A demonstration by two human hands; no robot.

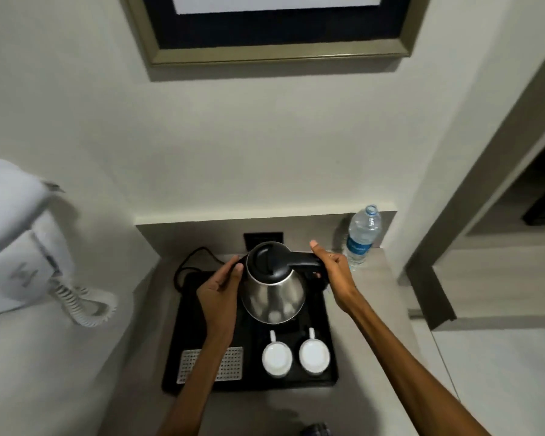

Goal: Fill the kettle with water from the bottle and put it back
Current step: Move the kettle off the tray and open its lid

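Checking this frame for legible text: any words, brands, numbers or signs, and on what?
Nothing can be read.
Water bottle: blue label with pale lettering, too blurred to read.
Wall-mounted hair dryer: a grey mark on its housing, illegible.
Kettle: no visible marking.

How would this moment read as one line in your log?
right hand grips handle of kettle | left hand at kettle's side | lid closed | bottle uncapped, upright by wall | two cups on tray
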